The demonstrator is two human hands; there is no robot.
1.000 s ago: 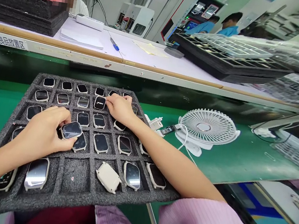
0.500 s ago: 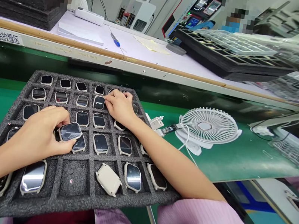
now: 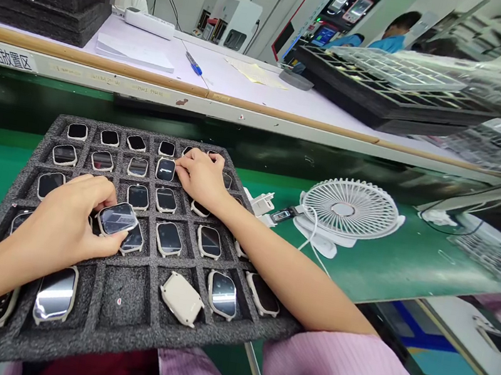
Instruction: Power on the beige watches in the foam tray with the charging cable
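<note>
Grey foam tray [image 3: 117, 336]: lying on the left of the green desk [image 3: 409, 266], probably keeping watches [image 3: 169, 239] from rubbing by walled pockets.
Left hand [image 3: 67, 222]: pinching a pale-rimmed watch [image 3: 116, 219] by its edges between thumb and fingers, above the tray's left half, likely leaving the screen visible.
Right hand [image 3: 202, 178]: touching the right edge of one lit watch [image 3: 166, 170], far in the tray, with fingers bent; whether pinching, impossible to tell.
Watch rows: showing six farthest, some partly hidden; five nearest, including one back-up watch [image 3: 182, 298].
White fan [image 3: 345, 209]: standing right of the tray.
</note>
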